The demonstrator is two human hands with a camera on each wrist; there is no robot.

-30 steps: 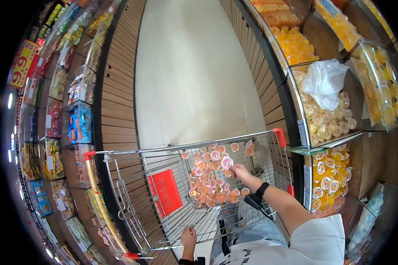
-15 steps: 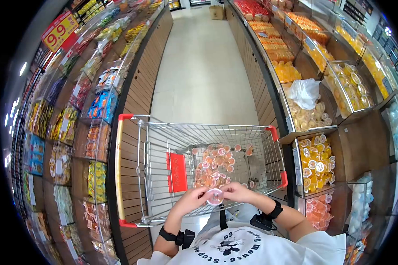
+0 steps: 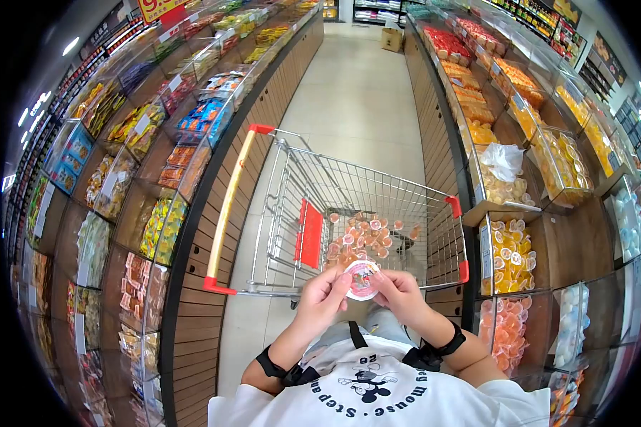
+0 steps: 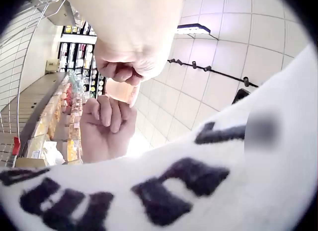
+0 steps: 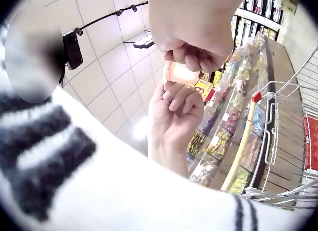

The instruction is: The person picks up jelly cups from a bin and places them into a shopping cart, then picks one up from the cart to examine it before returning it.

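Note:
In the head view a pink jelly cup (image 3: 362, 280) with a printed lid is held up in front of the chest, lid facing the head camera. My left hand (image 3: 322, 295) pinches its left edge, and my right hand (image 3: 404, 295) grips the opposite side. Both wrist views show the translucent cup body (image 4: 120, 91) between the two hands, with fingers curled in close around it. Beyond the hands, many similar jelly cups (image 3: 374, 235) lie heaped in the wire shopping cart (image 3: 285, 213).
Shelves of packaged snacks (image 3: 142, 128) run along the left. On the right are bins of yellow jelly cups (image 3: 509, 256) and pink ones (image 3: 506, 331), plus a white plastic bag (image 3: 503, 162). A cardboard box (image 3: 392, 39) stands far down the aisle.
The right hand has brought the cup from over the cart to the chest, where the left hand has joined it. The cup has since risen, its lid turned to face the head camera.

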